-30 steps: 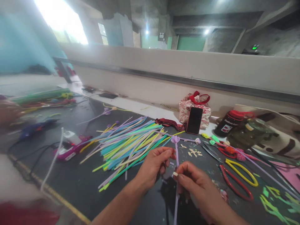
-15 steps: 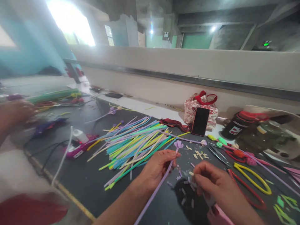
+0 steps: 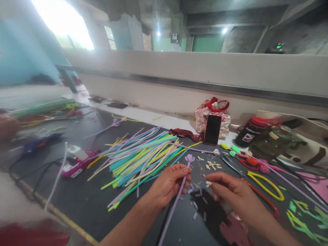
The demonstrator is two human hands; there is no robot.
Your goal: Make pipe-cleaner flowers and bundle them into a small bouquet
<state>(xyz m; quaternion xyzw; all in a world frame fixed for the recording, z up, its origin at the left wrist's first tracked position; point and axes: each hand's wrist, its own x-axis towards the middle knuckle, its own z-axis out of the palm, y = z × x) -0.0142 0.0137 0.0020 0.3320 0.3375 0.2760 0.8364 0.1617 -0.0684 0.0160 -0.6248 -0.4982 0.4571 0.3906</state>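
My left hand [image 3: 170, 184] is closed around the stem of a lilac pipe-cleaner flower [image 3: 190, 158], its small head pointing up past the fingertips and the stem running down toward me. To the right, my right hand [image 3: 230, 191] pinches a short cream piece of pipe cleaner [image 3: 208, 183] between thumb and forefinger, apart from the flower. Short lilac snippets [image 3: 195, 205] lie on the dark table below, and cream snippets [image 3: 211, 165] lie just beyond the hands. A pink object [image 3: 234, 229] lies partly hidden under my right forearm.
A heap of coloured pipe cleaners [image 3: 138, 160] lies left of my hands. Scissors [image 3: 266, 184] with yellow and red handles lie right. Behind stand a phone [image 3: 212, 130], a patterned bag [image 3: 200, 118] and a black bottle [image 3: 249, 133]. A magenta power strip [image 3: 74, 169] and another person's hand [image 3: 9, 126] are left.
The view has shifted slightly right. My right hand has come a little closer to the flower with the cream piece still pinched; my left hand keeps its grip on the stem.
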